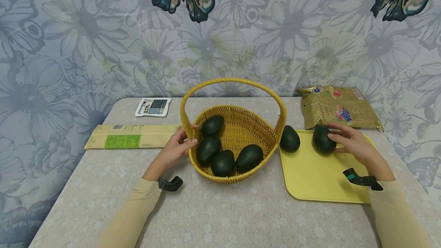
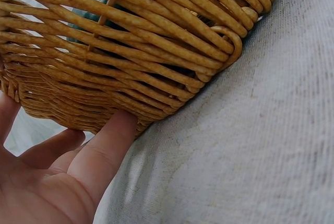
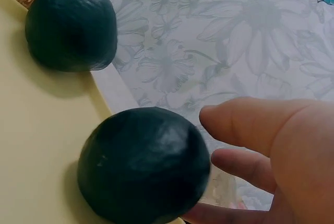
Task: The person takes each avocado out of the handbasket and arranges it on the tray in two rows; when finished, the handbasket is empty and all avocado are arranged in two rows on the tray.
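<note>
Flanking the wicker basket [image 1: 237, 125]: left hand [image 1: 175, 149] flat against it, right hand [image 1: 351, 142] cupping a tray avocado [image 1: 323, 139].

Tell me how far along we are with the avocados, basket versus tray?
Two avocados are on the yellow tray: one avocado sits free at its left edge, and the right hand holds the second avocado there. Four avocados lie in the wicker basket, which the left hand touches at the rim. Direction of transfer cannot be told.
</note>
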`<action>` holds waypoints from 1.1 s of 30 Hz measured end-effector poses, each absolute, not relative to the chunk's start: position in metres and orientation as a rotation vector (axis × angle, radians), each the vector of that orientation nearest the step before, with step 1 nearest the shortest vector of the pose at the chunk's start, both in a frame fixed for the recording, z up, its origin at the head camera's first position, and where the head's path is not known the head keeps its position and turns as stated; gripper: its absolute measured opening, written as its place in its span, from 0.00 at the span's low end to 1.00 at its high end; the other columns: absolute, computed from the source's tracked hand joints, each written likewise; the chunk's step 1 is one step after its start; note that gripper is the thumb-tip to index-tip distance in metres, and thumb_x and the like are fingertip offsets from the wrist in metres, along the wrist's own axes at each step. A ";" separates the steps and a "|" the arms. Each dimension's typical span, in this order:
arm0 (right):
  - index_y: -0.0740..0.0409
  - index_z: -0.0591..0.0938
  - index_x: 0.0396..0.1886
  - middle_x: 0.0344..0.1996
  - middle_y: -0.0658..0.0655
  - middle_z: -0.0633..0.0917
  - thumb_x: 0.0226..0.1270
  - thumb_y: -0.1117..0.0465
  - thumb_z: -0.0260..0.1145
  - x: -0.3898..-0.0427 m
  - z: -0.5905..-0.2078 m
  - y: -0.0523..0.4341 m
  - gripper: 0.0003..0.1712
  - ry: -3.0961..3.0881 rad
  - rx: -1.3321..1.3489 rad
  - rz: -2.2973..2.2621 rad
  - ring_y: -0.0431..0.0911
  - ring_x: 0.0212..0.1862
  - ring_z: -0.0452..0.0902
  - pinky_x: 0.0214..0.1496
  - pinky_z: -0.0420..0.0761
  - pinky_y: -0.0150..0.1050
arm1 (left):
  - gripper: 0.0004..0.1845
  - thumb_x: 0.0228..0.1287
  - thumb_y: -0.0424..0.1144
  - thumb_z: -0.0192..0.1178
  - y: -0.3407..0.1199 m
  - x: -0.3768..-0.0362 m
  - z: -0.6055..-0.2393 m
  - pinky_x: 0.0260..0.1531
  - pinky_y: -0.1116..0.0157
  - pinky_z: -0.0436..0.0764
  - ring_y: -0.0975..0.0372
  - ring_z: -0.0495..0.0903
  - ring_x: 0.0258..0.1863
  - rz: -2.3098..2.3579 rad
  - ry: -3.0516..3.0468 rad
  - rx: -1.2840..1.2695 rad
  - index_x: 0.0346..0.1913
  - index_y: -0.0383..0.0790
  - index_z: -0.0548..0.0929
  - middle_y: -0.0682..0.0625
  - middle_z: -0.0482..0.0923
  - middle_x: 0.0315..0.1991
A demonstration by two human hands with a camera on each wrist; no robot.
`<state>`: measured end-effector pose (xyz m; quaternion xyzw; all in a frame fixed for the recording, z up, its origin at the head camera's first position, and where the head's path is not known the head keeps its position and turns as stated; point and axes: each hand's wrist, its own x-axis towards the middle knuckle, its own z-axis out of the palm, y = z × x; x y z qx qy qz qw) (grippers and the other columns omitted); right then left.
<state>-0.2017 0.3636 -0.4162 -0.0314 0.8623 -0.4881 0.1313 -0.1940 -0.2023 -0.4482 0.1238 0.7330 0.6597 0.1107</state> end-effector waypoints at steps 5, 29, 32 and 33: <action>0.66 0.53 0.81 0.52 0.31 0.70 0.82 0.51 0.54 -0.201 -0.412 0.368 0.40 2.524 -0.110 -1.419 0.18 0.47 0.74 0.47 0.85 0.33 | 0.28 0.76 0.34 0.55 -0.203 -0.195 -0.449 0.30 0.68 0.70 0.65 0.67 0.30 1.936 2.150 0.365 0.75 0.38 0.63 0.44 0.67 0.54; 0.47 0.72 0.74 0.56 0.30 0.82 0.76 0.72 0.56 -0.165 -0.366 0.342 0.31 2.620 -0.508 -1.728 0.23 0.55 0.78 0.49 0.77 0.18 | 0.27 0.76 0.40 0.58 -0.205 -0.194 -0.454 0.28 0.69 0.69 0.68 0.67 0.28 1.966 2.156 0.435 0.73 0.41 0.65 0.47 0.69 0.50; 0.50 0.72 0.74 0.57 0.31 0.82 0.76 0.74 0.56 -0.163 -0.363 0.334 0.31 2.611 -0.571 -1.715 0.24 0.55 0.79 0.51 0.76 0.18 | 0.27 0.76 0.40 0.58 -0.204 -0.194 -0.454 0.26 0.69 0.68 0.68 0.64 0.24 1.969 2.157 0.441 0.73 0.41 0.66 0.46 0.69 0.50; 0.51 0.72 0.74 0.57 0.31 0.82 0.75 0.75 0.56 -0.162 -0.363 0.331 0.31 2.594 -0.601 -1.724 0.24 0.56 0.79 0.51 0.76 0.18 | 0.27 0.76 0.39 0.58 -0.204 -0.193 -0.453 0.27 0.69 0.68 0.68 0.65 0.25 1.968 2.155 0.439 0.73 0.41 0.65 0.46 0.69 0.51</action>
